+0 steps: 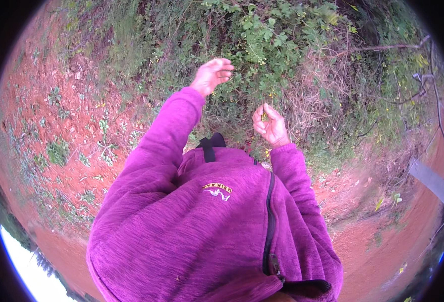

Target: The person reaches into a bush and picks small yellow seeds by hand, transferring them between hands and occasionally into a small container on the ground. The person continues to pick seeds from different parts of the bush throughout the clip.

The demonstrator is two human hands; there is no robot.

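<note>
Over the edge of a leafy bush (267,41), my left hand (213,74) is raised with its fingers bent and a little apart. I see nothing held in it, though the hand is slightly blurred. Closer to my body, my right hand (270,125) is turned palm up with the thumb and fingers curled together. A bit of small yellow plant matter (265,116) shows between them, partly hidden by the fingers. Tiny yellow buds or flowers (261,60) dot the bush's green stems beyond both hands.
Dry, tangled stems (320,87) lie right of the bush. A bare branch (388,48) reaches in from the right, above a grey strip (431,183). Reddish soil (89,139) with low weeds slopes at the left. My purple fleece jacket (191,234) fills the lower middle.
</note>
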